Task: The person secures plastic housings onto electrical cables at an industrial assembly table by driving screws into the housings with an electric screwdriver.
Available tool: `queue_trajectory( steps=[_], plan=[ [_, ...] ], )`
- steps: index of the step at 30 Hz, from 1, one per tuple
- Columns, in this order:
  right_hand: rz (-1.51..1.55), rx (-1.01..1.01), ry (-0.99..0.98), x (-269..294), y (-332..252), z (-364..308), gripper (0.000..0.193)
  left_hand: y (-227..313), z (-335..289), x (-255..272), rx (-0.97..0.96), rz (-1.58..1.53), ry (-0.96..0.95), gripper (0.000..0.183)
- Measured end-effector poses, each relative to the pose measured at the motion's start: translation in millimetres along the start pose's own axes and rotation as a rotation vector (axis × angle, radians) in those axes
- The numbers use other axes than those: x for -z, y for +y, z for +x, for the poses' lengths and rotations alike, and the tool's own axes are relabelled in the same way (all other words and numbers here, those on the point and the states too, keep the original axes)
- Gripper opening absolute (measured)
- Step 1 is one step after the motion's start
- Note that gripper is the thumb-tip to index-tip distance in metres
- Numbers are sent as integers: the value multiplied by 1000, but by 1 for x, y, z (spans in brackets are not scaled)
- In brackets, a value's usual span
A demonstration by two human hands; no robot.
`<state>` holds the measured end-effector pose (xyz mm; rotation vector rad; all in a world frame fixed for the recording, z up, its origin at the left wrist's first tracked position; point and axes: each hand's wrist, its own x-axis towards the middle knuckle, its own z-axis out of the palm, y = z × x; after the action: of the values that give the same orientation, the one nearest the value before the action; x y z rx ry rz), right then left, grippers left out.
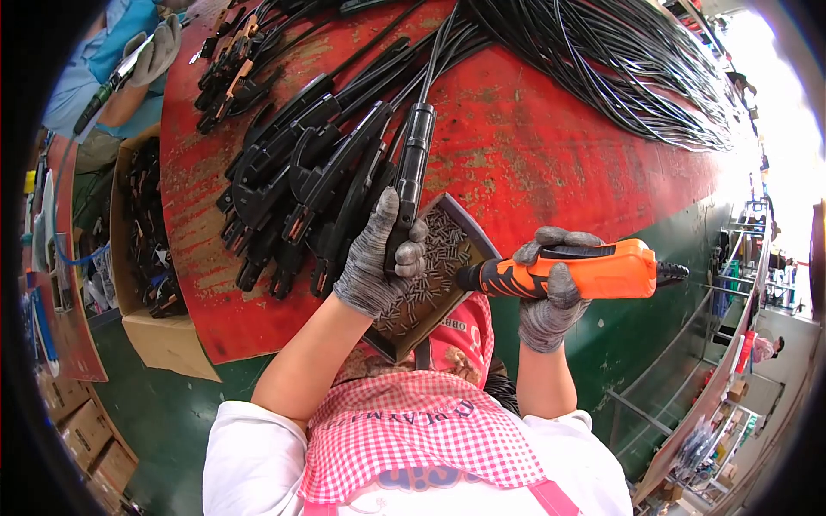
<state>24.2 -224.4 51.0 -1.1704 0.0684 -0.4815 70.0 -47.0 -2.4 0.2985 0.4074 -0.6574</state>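
My left hand (383, 254), in a grey knit glove, is closed around the lower end of a black tool handle (416, 142). A black cable runs from the handle's far end across the table. My right hand (555, 297), gloved too, grips an orange and black electric screwdriver (607, 271), whose black nose points left toward the tray. Between my hands lies a dark tray (469, 228) with many small screws (426, 288) in it; the left hand is over its left side. The screwdriver and the handle are apart.
Left of my left hand, several similar black handles (340, 163) are piled on the worn red table (508, 155). Bundled black cables (611, 69) cover its far right. A cardboard box (168, 340) of black parts stands left, near another person's gloved hand (157, 53) holding a tool.
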Motion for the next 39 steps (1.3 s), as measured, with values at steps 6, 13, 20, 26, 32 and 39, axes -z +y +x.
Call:
queue_trajectory(
  steps=[6,13,20,26,32,39],
  plan=[
    [17,39,2,-5,-10,4,43,1,1,1,37,-21,-10,38],
    [166,159,-136,-20,-47,23,40,1,0,-1,41,0,29,40],
    [245,274,-102,-50,-44,44,40,0,5,9,113,-88,-25,43],
    [203,219,-62,-69,-30,43,35,-1,2,8,110,-121,-66,42],
    [194,220,-39,-73,-27,45,37,2,-1,4,88,-88,-64,44],
    [204,205,-40,-69,-25,47,37,1,3,10,128,-137,-84,45]
  ],
)
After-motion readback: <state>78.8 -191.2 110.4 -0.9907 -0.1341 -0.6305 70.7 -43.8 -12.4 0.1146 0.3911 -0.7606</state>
